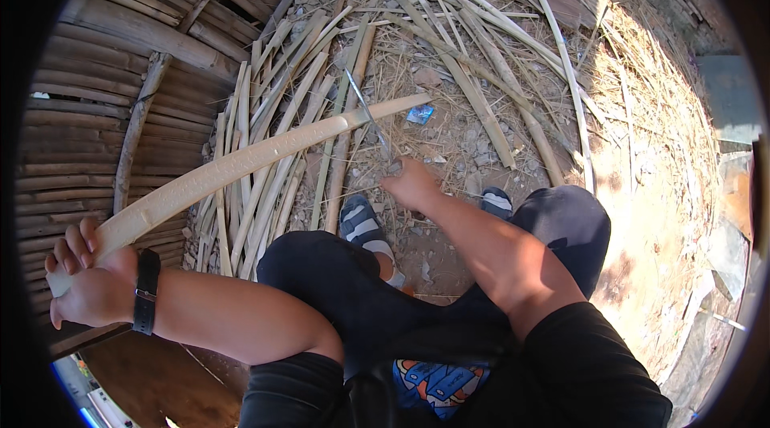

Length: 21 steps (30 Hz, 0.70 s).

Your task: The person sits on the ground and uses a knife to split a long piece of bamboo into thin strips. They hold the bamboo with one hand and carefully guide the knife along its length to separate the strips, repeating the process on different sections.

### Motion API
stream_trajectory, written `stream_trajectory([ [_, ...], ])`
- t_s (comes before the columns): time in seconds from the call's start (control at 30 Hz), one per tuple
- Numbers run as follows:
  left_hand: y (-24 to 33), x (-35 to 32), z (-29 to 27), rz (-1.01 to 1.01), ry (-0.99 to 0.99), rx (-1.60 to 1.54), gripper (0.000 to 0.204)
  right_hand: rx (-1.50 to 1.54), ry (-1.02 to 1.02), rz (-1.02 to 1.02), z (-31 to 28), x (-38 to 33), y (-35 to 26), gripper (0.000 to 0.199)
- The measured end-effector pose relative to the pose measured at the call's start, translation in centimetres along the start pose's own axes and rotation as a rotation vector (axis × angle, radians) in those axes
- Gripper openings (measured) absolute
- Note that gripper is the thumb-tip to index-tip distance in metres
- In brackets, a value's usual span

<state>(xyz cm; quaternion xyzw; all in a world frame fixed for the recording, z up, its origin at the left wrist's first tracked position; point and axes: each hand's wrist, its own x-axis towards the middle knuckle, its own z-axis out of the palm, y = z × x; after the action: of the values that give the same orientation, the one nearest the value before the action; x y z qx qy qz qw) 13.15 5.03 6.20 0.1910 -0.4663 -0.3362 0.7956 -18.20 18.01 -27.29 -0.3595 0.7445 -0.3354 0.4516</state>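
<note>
Bamboo strip (233, 167), in the head view, is slanting from the lower left up toward the middle, above the littered ground (437, 259), with the left hand (96, 279) clamping its near end, fingers curling over the edge. The right hand (411, 185) is gripping one end of a thin blade (380, 136), which is crossing the strip close to its far tip. More bamboo pieces (277, 119) are lying across the ground, a slatted wall (80, 135) is standing at the left, and a blue wrapper (419, 113) is lying near the strip's far tip.
</note>
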Motion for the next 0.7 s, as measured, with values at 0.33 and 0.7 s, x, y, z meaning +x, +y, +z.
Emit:
stream_trajectory([
  [0.33,0.5,0.8,-1.2,-0.071,-0.151,-0.126,0.074,0.017,-0.005,-0.076,1.4,0.5,1.0,0.043],
  [0.7,0.9,0.7,-1.2,-0.083,-0.178,-0.134,0.073,0.092,0.094,-0.052,2.3,0.8,2.0,0.052],
])
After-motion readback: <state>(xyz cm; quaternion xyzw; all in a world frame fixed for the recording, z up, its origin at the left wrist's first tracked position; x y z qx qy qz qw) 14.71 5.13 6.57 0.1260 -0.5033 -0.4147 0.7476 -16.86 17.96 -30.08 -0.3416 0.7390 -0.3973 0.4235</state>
